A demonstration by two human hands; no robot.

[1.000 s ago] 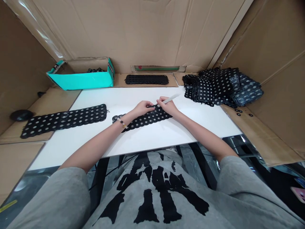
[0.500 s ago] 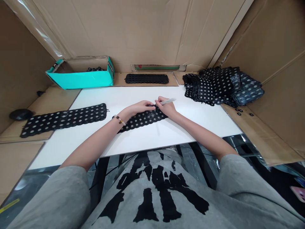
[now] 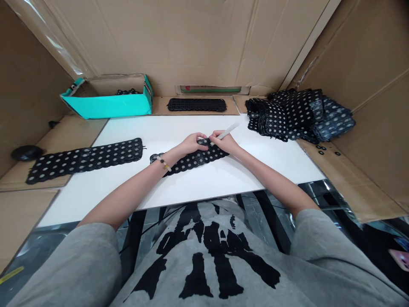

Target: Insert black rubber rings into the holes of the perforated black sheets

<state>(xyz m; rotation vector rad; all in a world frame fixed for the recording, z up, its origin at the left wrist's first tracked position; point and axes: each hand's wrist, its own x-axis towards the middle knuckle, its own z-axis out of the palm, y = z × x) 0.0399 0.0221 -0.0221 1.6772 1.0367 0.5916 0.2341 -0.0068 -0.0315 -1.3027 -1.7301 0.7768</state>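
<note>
Near the middle of the tabletop (image 3: 204,183), well in from its left and right edges, lies a dotted strip (image 3: 196,160), slightly aslant. The left hand (image 3: 193,144) pinches its far edge between thumb and finger, the wrist passing over its left end; the right hand (image 3: 223,142) grasps a pale tool (image 3: 227,130) like a pen, low end at the far edge beside the left fingertips. Whether that end touches the strip is too small to tell. The main risk, I judge, is the tool slipping off the narrow edge and poking the left fingers, as they sit so close; a loose pinch could also let the strip skid on the smooth surface, and the bracelet (image 3: 163,164) might snag its holes. Around the work, a second strip (image 3: 86,157) lies across the tabletop's left edge onto cardboard, near a black round object (image 3: 27,153). Past the far edge are a teal box (image 3: 111,106) at the left corner and a darker strip (image 3: 197,105) midway. A heap of dotted pieces (image 3: 287,113) overlaps the far right corner, the nearest bulk to the tool's raised end, though apart from it. Small rings (image 3: 321,149) lie loose beyond the right edge, where a sleeve could scatter them.
</note>
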